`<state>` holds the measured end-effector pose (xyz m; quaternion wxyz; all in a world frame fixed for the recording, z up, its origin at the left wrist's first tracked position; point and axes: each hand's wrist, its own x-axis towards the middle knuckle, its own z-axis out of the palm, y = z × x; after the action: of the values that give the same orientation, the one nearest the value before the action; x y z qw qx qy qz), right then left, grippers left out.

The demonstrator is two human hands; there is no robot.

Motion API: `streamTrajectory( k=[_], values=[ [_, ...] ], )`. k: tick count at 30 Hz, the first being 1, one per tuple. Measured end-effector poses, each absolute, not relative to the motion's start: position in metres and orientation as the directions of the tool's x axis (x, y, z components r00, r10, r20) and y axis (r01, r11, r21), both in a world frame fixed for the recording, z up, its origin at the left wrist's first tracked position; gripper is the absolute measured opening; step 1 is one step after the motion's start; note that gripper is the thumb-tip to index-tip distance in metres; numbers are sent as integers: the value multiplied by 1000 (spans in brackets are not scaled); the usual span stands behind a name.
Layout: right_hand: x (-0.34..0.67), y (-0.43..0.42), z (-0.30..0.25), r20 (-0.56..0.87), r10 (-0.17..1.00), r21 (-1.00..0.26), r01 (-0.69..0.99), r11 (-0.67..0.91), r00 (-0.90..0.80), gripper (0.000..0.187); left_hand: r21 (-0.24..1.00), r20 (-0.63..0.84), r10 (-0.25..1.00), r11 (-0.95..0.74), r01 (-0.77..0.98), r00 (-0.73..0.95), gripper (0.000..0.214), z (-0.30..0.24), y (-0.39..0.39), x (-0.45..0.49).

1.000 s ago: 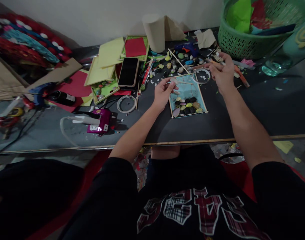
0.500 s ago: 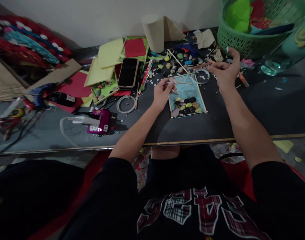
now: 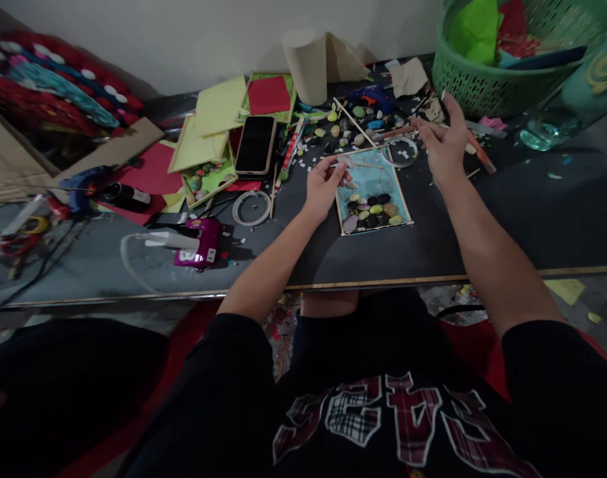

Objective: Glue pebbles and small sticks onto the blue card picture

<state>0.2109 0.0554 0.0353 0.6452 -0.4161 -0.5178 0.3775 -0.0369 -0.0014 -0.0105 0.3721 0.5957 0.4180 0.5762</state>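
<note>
My left hand (image 3: 322, 186) is closed, pinching a pale flat pebble (image 3: 343, 160) over the upper left of a small light-blue panel (image 3: 375, 176). Thin sticks frame this panel, which lies on the table. Black, yellow, tan and lilac pebbles (image 3: 376, 210) cover its lower part, and thin brown lines and a stick show higher up. My right hand (image 3: 446, 147) hovers right of the panel, thumb and a finger close together, another finger raised with a small white spot at its tip. Whatever the pinch holds is too small to make out.
Loose pebbles (image 3: 359, 123), paper scraps and a blue glue gun (image 3: 377, 99) lie behind the panel. A tape ring (image 3: 400, 152) touches its corner. Left are a phone (image 3: 255, 146) and a purple device (image 3: 198, 242); a green basket (image 3: 482, 79) and bottle (image 3: 576, 99) stand right.
My right hand has tilted slightly, its raised finger now straighter and further left. My left hand, the pebble and the panel look the same.
</note>
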Motion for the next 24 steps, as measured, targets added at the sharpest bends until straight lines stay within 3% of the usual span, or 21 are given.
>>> streamTrajectory(
  k=[5, 9, 15, 20, 24],
  values=[
    [208, 55, 41, 171, 980, -950, -245, 192, 104, 82, 918, 384, 923, -384, 100, 18, 57, -11, -1, -38],
    [210, 54, 42, 183, 981, -947, -257, 192, 58, 76, 922, 373, 928, -371, 108, -1, 59, -9, -3, -37],
    [213, 61, 39, 135, 969, -949, -254, 186, 205, 78, 917, 387, 922, -385, 102, 3, 59, -10, -2, -36],
    [219, 71, 30, 91, 968, -970, -200, 139, 233, 75, 928, 367, 930, -364, 74, -21, 58, -9, -3, -36],
    [219, 76, 23, 82, 895, -968, -181, 177, 439, 72, 944, 329, 944, -327, 43, -33, 60, -6, -5, -35]
  ],
)
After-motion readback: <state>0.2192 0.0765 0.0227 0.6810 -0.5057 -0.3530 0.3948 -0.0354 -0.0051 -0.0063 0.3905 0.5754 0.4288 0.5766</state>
